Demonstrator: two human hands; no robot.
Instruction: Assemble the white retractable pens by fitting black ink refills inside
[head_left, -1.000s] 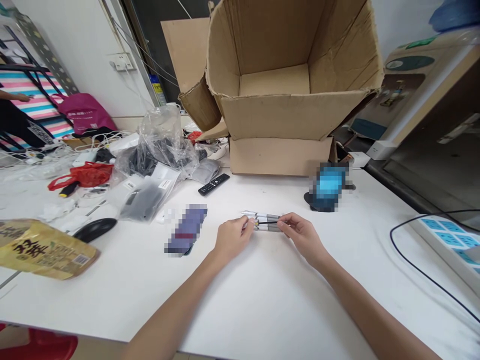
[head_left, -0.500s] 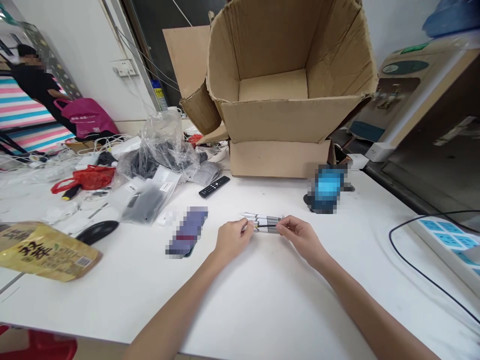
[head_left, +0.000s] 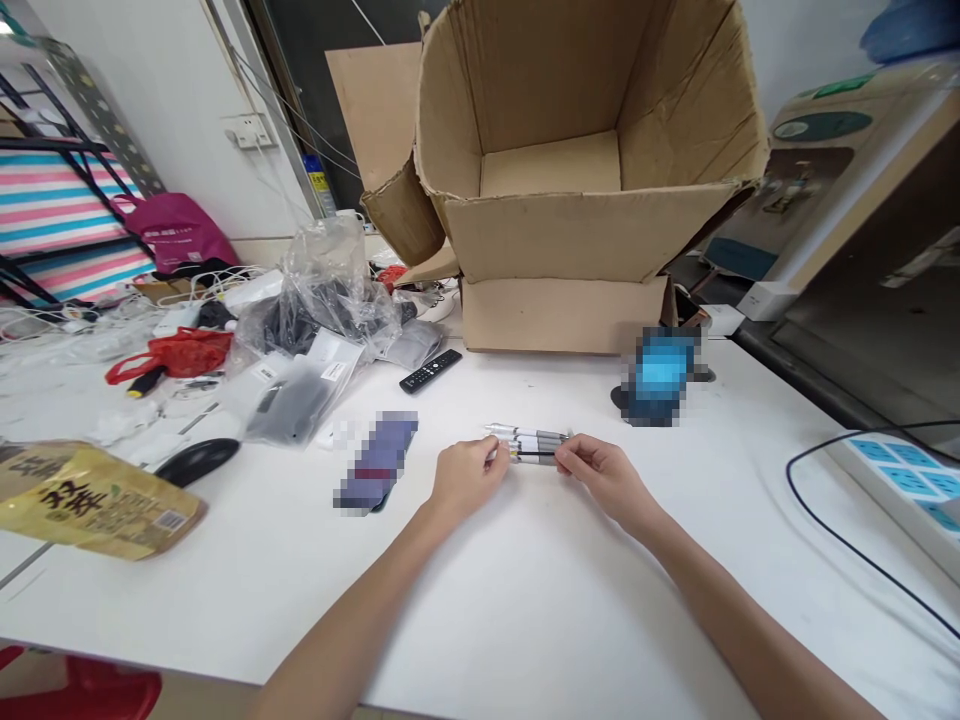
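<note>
Several white and grey pens (head_left: 534, 440) lie side by side on the white table (head_left: 570, 580), pointing left and right. My left hand (head_left: 466, 477) is closed at the left end of the nearest pen, which has a black part. At that pen's right end, my right hand (head_left: 602, 470) pinches with thumb and fingertips. The fingertips of both hands partly hide the pen ends. To the left of my left hand lies a blurred, purple-blue phone-shaped object (head_left: 379, 460).
A large open cardboard box (head_left: 562, 315) stands behind the pens. A black remote control (head_left: 430, 371) and plastic-wrapped items (head_left: 304, 390) lie to the left, with a yellow pouch (head_left: 105, 500) nearer. At right are a blurred blue-screened device (head_left: 660, 375) and a power strip (head_left: 907, 490) with a black cable.
The view has shifted slightly. A person in dark clothes at the far left is out of sight now. Both hands stay at the pens with almost no movement.
</note>
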